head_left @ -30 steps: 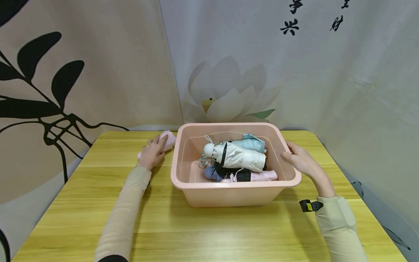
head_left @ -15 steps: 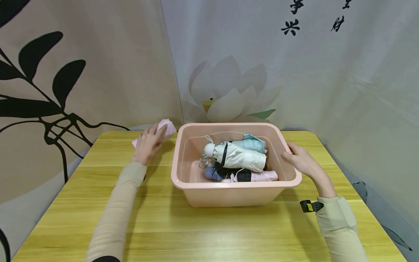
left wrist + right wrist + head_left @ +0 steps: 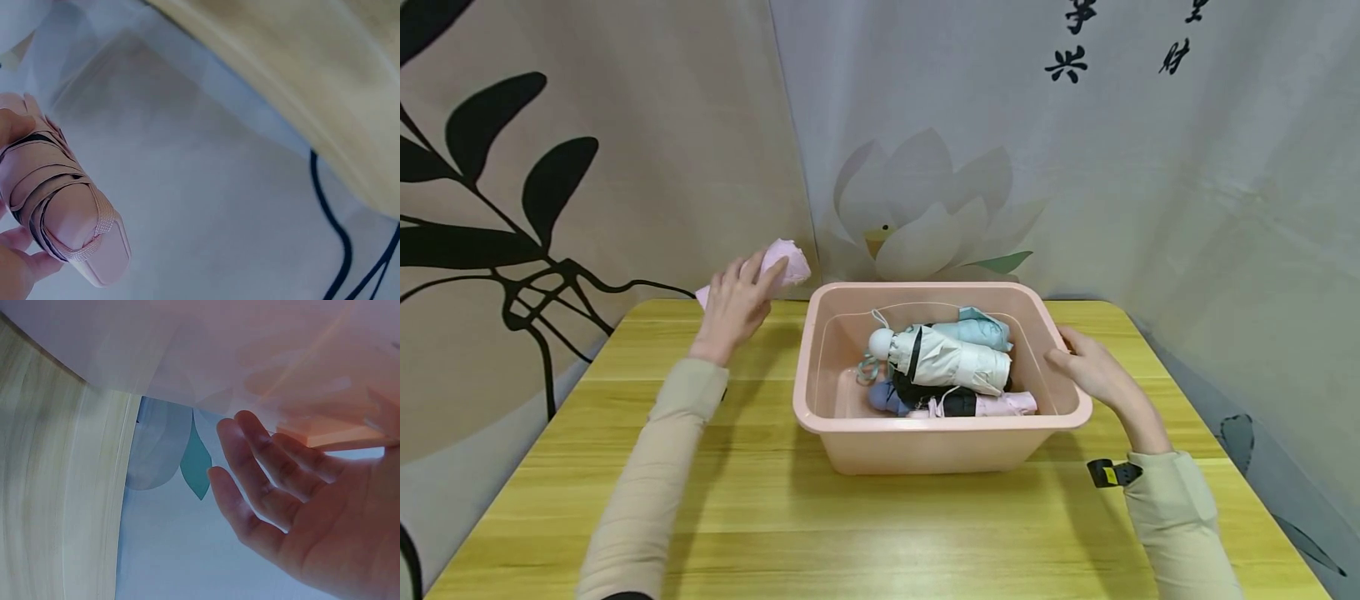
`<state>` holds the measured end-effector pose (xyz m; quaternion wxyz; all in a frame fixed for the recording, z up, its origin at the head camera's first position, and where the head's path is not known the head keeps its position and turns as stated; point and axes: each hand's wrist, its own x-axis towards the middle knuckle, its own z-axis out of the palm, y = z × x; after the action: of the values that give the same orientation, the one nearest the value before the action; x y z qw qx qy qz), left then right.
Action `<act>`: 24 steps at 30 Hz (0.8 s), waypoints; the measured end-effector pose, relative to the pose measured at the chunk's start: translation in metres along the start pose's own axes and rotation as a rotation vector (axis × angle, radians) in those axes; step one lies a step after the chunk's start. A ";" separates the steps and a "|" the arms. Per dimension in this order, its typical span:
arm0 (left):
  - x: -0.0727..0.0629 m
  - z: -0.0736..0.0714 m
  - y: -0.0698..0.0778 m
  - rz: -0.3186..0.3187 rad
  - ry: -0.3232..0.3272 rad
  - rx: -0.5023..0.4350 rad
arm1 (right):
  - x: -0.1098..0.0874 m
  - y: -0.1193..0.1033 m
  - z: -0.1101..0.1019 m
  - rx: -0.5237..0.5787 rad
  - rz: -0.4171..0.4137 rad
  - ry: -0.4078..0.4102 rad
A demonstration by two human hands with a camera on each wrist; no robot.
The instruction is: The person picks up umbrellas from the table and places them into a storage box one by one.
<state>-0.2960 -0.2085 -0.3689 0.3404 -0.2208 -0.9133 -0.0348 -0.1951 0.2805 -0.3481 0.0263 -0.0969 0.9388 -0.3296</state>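
Observation:
My left hand [image 3: 736, 307] grips a folded pink umbrella [image 3: 790, 263] in the air above the table's back left, left of the bin. In the left wrist view its wrapped canopy, strap and flat-ended pink handle [image 3: 107, 257] show, with fingers and thumb around it. My right hand [image 3: 1093, 367] holds the right rim of a pink plastic bin [image 3: 925, 450], thumb over the rim and fingers outside below it. Inside lie several folded umbrellas: a white one [image 3: 955, 360] on top, a light blue one [image 3: 973, 331] behind, a pink one [image 3: 1006, 404] in front, and partly hidden black and blue parts.
The bin stands on a wooden table [image 3: 880, 533], near its back edge. Behind hangs a printed curtain [image 3: 700, 167] with plant and flower patterns. A black strap [image 3: 1112, 472] is on the right wrist.
My left hand has lifted the pink umbrella up from the table and moved slightly leftward and back. The right hand and the bin have stayed in place.

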 end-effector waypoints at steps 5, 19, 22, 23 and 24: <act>0.007 -0.012 0.006 0.051 0.033 0.033 | 0.000 0.001 0.000 0.004 0.007 -0.003; 0.040 -0.045 0.045 0.252 0.180 0.143 | -0.001 0.001 0.000 0.010 0.013 -0.020; 0.049 -0.053 0.057 0.289 0.194 0.155 | -0.001 0.000 0.001 0.009 0.012 -0.020; 0.052 -0.055 0.062 0.299 0.193 0.157 | -0.001 0.000 0.001 0.009 0.011 -0.019; 0.055 -0.058 0.066 0.307 0.191 0.157 | -0.001 0.000 0.001 0.007 0.012 -0.019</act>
<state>-0.2697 -0.1402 -0.2956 0.4428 -0.3258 -0.8325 0.0681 -0.1944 0.2804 -0.3486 0.0375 -0.0944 0.9378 -0.3320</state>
